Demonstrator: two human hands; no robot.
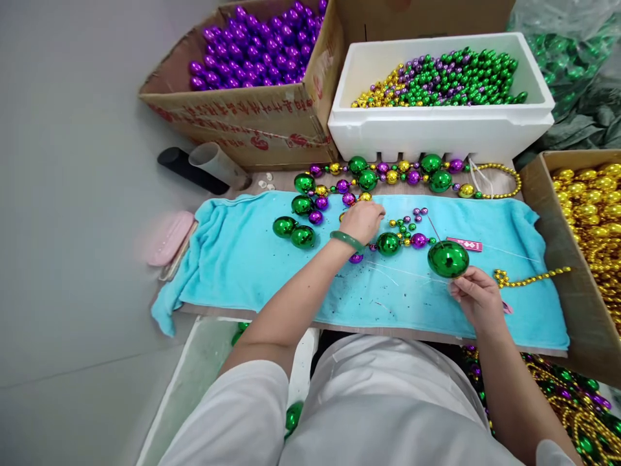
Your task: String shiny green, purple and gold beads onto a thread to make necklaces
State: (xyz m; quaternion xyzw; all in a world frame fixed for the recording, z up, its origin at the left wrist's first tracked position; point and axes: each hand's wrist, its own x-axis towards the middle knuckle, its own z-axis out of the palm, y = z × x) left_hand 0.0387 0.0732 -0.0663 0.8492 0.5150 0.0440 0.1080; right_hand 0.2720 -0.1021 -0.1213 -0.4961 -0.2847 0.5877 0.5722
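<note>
My right hand (478, 298) pinches a large shiny green bead (449, 259) from below. A thin needle (435, 228) sticks up from its top. Over the blue towel (242, 259), my left hand (363, 223) has its fingers curled downward among the beads; whatever they grip is hidden. A gold bead (365, 197) lies just beyond that hand. Between the hands lie a strung green bead (389, 244), a purple bead (419, 241) and several small loose beads (402, 226). Fine white thread (407, 270) runs across the towel toward my right hand.
A carton of purple beads (262, 48) and a white foam box (441, 123) stand behind. To the right is a carton of gold beads (557, 226). A strung bead necklace (400, 167) lies along the back; loose green beads (294, 232) rest left.
</note>
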